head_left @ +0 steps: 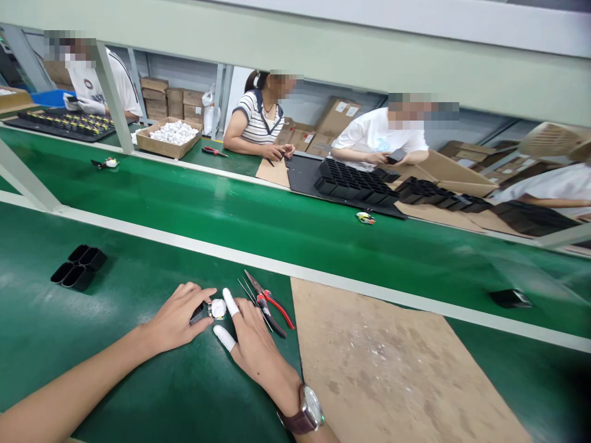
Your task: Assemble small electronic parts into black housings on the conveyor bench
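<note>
My left hand (178,320) rests on the green bench, fingers curled round a small black part (198,312). My right hand (252,341), with white finger cots on thumb and forefinger and a watch on the wrist, pinches a small white round piece (218,308) against that black part. Red-handled pliers (271,304) and thin tweezers (249,292) lie just right of my right hand's fingers.
A cluster of black cups (78,267) sits to the left. A brown cardboard sheet (392,363) lies at right. Beyond the green conveyor (277,221), several people work at black trays (355,181) and a box of white pieces (172,134). Loose parts lie on the belt (366,217).
</note>
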`<act>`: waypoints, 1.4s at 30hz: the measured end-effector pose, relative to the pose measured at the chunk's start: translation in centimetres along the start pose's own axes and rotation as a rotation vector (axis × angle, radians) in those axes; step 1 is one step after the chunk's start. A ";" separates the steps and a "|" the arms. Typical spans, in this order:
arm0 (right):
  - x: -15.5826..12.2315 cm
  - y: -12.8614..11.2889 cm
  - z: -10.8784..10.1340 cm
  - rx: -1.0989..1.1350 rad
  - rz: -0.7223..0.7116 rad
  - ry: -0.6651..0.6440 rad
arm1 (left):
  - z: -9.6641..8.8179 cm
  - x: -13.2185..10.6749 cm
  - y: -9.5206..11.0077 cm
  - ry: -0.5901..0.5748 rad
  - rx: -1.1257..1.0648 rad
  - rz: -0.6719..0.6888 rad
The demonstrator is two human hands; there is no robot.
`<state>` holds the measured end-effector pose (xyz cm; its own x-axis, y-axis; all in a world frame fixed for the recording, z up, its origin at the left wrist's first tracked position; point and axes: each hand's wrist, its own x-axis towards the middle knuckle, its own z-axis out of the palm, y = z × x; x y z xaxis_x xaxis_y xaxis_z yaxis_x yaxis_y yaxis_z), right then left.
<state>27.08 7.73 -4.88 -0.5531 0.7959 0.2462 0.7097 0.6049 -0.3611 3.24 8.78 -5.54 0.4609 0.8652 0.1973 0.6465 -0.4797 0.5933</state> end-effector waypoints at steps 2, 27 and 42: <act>0.0 0.0 0.0 -0.018 -0.012 -0.018 | -0.1 0.0 0.1 0.002 -0.002 0.008; 0.2 -0.2 0.0 0.299 -0.010 0.286 | -5.5 -0.5 -1.6 -0.180 -0.273 -0.016; -0.5 -2.9 -1.1 0.291 -0.056 0.286 | -1.6 -0.5 0.5 0.123 -0.124 0.203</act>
<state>25.76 5.61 -2.92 -0.4147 0.7615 0.4981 0.5060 0.6480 -0.5693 2.35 8.34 -4.10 0.4914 0.7678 0.4111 0.4652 -0.6304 0.6214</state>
